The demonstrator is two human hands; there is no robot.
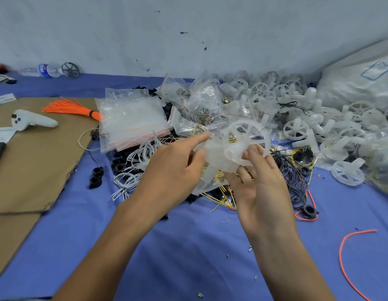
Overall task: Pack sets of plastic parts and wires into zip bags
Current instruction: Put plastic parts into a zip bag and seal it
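Both hands are raised just above the blue-covered worktop, right over the tangle of yellow wires, with a clear zip bag held between them. The left hand pinches the bag by its near edge, thumb against the film, with the index finger stretched out straight past the bag's top; I can't make out how the other fingers lie behind it. The right hand is spread nearly flat, palm turned towards the left hand, its fingers pressing against a translucent spoked wheel and a stubby tube-shaped plastic part without wrapping round them. The wheel stands up and away from the bag, leaning towards the heap of plastic parts, so the right hand is the nearer to it. To my eye, the next move depends on sliding the wheel down and leftwards into the mouth the left hand keeps open. Spare bags lie stacked beyond the left hand.
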